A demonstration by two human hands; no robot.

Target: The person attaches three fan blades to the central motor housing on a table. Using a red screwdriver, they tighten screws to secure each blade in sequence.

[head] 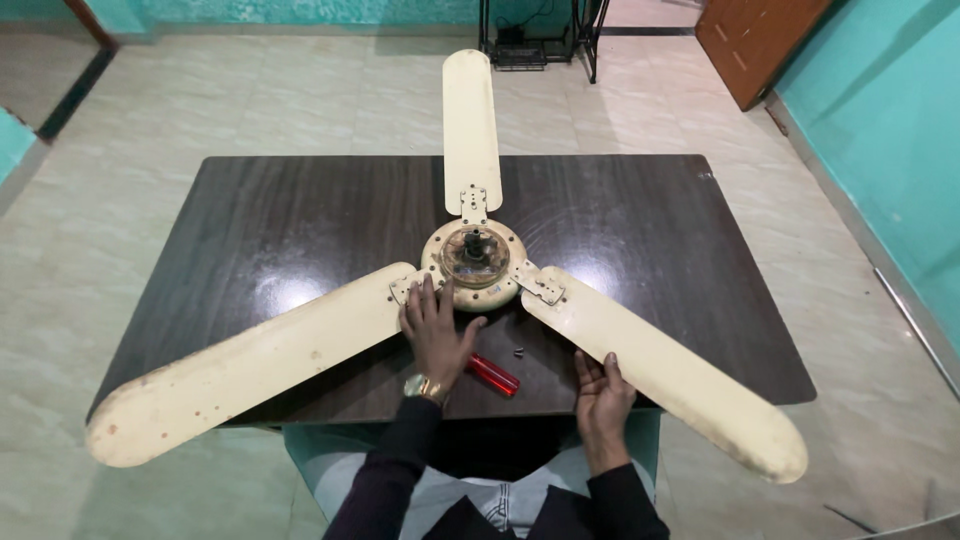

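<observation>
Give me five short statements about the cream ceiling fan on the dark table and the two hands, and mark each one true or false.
1. The cream three-bladed ceiling fan lies on the dark wooden table. True.
2. The left hand rests by the round motor hub, at the root of the left blade. True.
3. The right hand holds the red-handled screwdriver. False: the screwdriver lies on the table between the hands, and the right hand touches the edge of the right blade.
4. The fan has four blades. False: it has three.
5. Two small dark screws lie on the table near the screwdriver. True.
</observation>
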